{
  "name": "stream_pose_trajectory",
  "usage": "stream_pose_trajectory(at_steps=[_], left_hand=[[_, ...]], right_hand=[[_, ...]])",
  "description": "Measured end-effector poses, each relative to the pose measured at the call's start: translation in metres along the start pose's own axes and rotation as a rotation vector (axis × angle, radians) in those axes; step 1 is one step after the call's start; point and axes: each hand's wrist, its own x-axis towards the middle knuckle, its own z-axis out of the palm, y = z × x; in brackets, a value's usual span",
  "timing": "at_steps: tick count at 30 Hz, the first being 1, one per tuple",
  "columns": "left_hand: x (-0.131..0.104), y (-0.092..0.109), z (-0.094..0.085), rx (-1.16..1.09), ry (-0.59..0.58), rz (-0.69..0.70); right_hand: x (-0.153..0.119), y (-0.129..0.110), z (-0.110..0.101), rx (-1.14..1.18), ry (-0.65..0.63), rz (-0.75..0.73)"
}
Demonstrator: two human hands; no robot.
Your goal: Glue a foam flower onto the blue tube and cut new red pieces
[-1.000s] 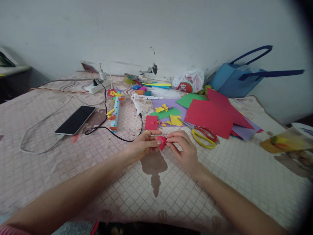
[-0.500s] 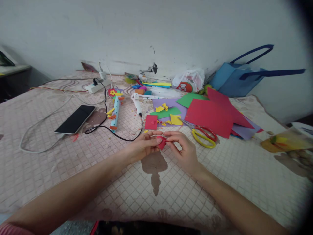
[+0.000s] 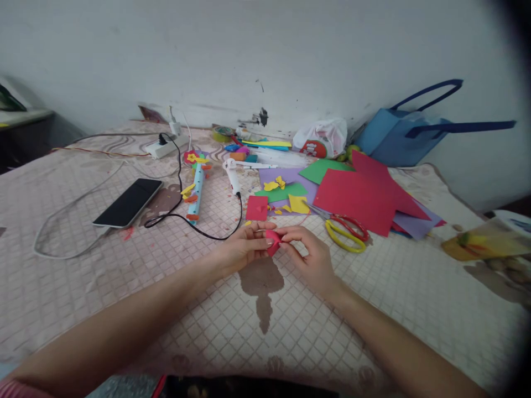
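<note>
A small curled piece of red craft foam or paper point(image 3: 272, 243) is held between both hands above the patterned tablecloth. My left hand point(image 3: 244, 245) pinches its left side between thumb and fingers. On the right edge, the thumb and forefinger of my right hand point(image 3: 310, 255) are closed on the same piece. Just beyond my fingers lies a flat red square point(image 3: 256, 208) with small yellow scraps point(image 3: 286, 208) beside it. Scissors point(image 3: 347, 234) with red and yellow handles rest to the right of my right hand.
A white glue gun point(image 3: 232, 176) trails a black cord toward the power strip point(image 3: 164, 145). A phone point(image 3: 128, 203) on a cable lies left, near a decorated blue stick point(image 3: 196, 190). Red sheets point(image 3: 357, 199), a blue bag point(image 3: 398, 135) and a plastic cup point(image 3: 485, 240) are on the right.
The red piece has turned slightly in my fingers and shows more of its face. My right fingertips have shifted a little down along its edge.
</note>
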Motion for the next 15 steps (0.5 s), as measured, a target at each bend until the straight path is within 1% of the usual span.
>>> stream_pose_trajectory(at_steps=[7, 12, 15], left_hand=[[0.002, -0.0037, -0.0019, 0.026, 0.002, 0.039], [-0.0001, -0.0018, 0.003, 0.17, 0.079, 0.097], [-0.0022, 0.0014, 0.0057, 0.217, 0.081, 0.092]], right_hand=[[-0.0007, 0.0002, 0.0008, -0.029, 0.011, -0.044], [0.0004, -0.0021, 0.0005, -0.006, 0.015, 0.005], [0.0005, -0.0027, 0.0004, 0.027, 0.03, 0.056]])
